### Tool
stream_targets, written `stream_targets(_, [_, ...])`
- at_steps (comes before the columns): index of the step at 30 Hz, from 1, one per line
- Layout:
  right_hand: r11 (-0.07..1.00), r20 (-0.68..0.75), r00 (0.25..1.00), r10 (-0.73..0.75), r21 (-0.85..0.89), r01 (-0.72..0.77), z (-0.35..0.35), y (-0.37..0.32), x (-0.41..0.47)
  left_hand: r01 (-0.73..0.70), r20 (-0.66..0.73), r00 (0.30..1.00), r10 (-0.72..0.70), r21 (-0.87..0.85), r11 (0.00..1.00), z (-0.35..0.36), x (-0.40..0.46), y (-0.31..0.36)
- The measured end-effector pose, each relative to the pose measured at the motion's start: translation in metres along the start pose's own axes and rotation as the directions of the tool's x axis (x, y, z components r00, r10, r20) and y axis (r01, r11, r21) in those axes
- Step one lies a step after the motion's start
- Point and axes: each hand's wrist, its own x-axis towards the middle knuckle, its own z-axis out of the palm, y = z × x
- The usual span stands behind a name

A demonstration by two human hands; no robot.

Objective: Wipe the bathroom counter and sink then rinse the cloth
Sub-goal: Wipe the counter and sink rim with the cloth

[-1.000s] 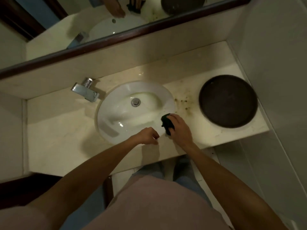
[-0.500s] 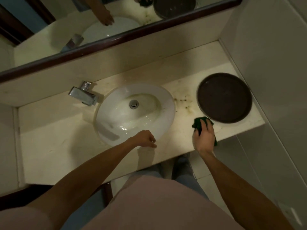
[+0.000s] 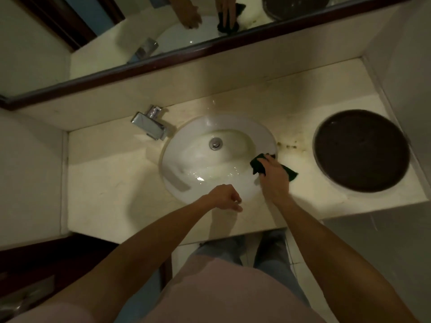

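So, pretty dim bathroom, shot from above. Cream stone counter (image 3: 112, 190) runs wall to wall, with a matching low backsplash and a dark wood-framed mirror (image 3: 210, 50) right above it. White oval sink (image 3: 186, 159) is set into the middle, metal drain plug (image 3: 215, 143) showing, some water glinting in the near part of the bowl. Chrome faucet (image 3: 150, 123) sits off the sink's far-left edge.

Right of the sink there's a patch of brownish stains (image 3: 291, 145) on the stone, and beyond that a big round dark tray (image 3: 361, 150) near the side wall.

Right hand (image 3: 275, 176) is pressing the dark green cloth (image 3: 257, 165) down on the sink's right rim, where it meets the counter, just below the stains; fingers lie over the cloth and bits of it stick out on both sides of the hand. Left hand (image 3: 225, 197) is at the near rim of the sink, fingers loosely curled, holding nothing.

Both hands and the cloth show up reflected in the mirror. Pale tiled floor (image 3: 349, 238) below the counter edge.
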Motion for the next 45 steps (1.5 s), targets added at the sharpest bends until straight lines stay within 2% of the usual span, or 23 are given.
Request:
stream_targets(2, [0.998, 0.032, 0.998, -0.050, 0.052, 0.048, 0.009, -0.012, 0.004, 0.007, -0.003, 1.000, -0.007, 0.004, 1.000, 0.004, -0.001, 0.002])
stream_targets(5, [0.980, -0.101, 0.994, 0.044, 0.196, -0.023, -0.001, -0.012, 0.004, 0.012, 0.006, 1.000, -0.012, 0.028, 1.000, 0.004, -0.001, 0.005])
stream_targets(9, [0.972, -0.199, 0.978, 0.060, 0.236, -0.012, -0.044, 0.014, -0.009, -0.033, 0.050, 0.998, 0.032, 0.033, 0.999, -0.006, 0.003, 0.012])
stream_targets(13, [0.985, -0.240, 0.962, 0.133, 0.139, -0.102, -0.070, 0.058, -0.036, -0.086, -0.073, 0.994, 0.078, -0.118, 0.989, -0.016, 0.009, 0.035])
stream_targets(18, [0.962, -0.179, 0.952, 0.248, -0.070, -0.264, -0.054, 0.086, -0.076, -0.094, -0.230, 0.972, 0.048, -0.195, 0.976, -0.024, 0.032, 0.069])
stream_targets(21, [0.933, -0.162, 0.923, 0.350, -0.033, -0.359, -0.042, 0.077, -0.078, -0.075, -0.265, 0.964, 0.003, -0.259, 0.963, -0.024, 0.044, 0.082])
stream_targets(24, [0.924, -0.172, 0.911, 0.376, -0.006, -0.383, -0.038, 0.073, -0.061, -0.076, -0.265, 0.964, 0.002, -0.270, 0.960, -0.022, 0.052, 0.094])
stream_targets(26, [0.933, -0.157, 0.922, 0.354, -0.010, -0.360, -0.037, 0.076, -0.046, -0.100, -0.259, 0.965, 0.027, -0.273, 0.957, -0.017, 0.053, 0.100])
stream_targets(30, [0.946, -0.120, 0.940, 0.321, -0.003, -0.323, -0.036, 0.076, -0.016, -0.166, -0.335, 0.939, 0.076, -0.248, 0.955, -0.002, 0.050, 0.098])
stream_targets(37, [0.974, -0.148, 0.968, 0.203, 0.131, -0.185, -0.035, 0.065, 0.032, -0.150, -0.311, 0.950, 0.041, -0.338, 0.929, -0.007, 0.052, 0.090])
stream_targets(41, [0.976, -0.054, 0.999, 0.006, 0.217, 0.006, -0.031, 0.047, 0.067, -0.102, -0.301, 0.954, -0.008, -0.348, 0.932, 0.000, 0.055, 0.087])
stream_targets(43, [0.968, 0.055, 0.990, -0.129, 0.224, 0.113, -0.034, 0.028, 0.083, -0.094, -0.309, 0.951, -0.016, -0.338, 0.936, 0.000, 0.055, 0.089])
stream_targets(45, [0.964, 0.076, 0.977, -0.200, 0.192, 0.183, -0.037, 0.011, 0.086, -0.089, -0.312, 0.950, -0.023, -0.340, 0.936, -0.001, 0.053, 0.093])
